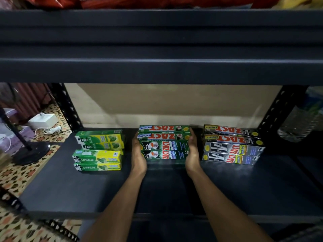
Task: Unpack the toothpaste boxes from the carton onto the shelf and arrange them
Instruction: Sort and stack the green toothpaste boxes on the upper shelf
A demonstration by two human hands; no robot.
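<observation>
On the dark shelf [87, 189] lie three groups of toothpaste boxes. The green Zact Whitening boxes [164, 145] form a stack in the middle. My left hand [138, 154] presses flat against the stack's left end and my right hand [193, 152] against its right end, so the stack is squeezed between both palms. To the left sit the green and yellow Darlie boxes [98, 151], stacked in two rows. To the right sits the grey Zact Smokers stack [231, 145]. No carton is in view.
A dark upper shelf beam [160, 46] spans the top. Perforated black uprights [67, 105] stand at both back corners. A plastic bottle [297, 123] is at the right. A white box [42, 120], cables and a fan base [32, 152] lie on the patterned floor at left.
</observation>
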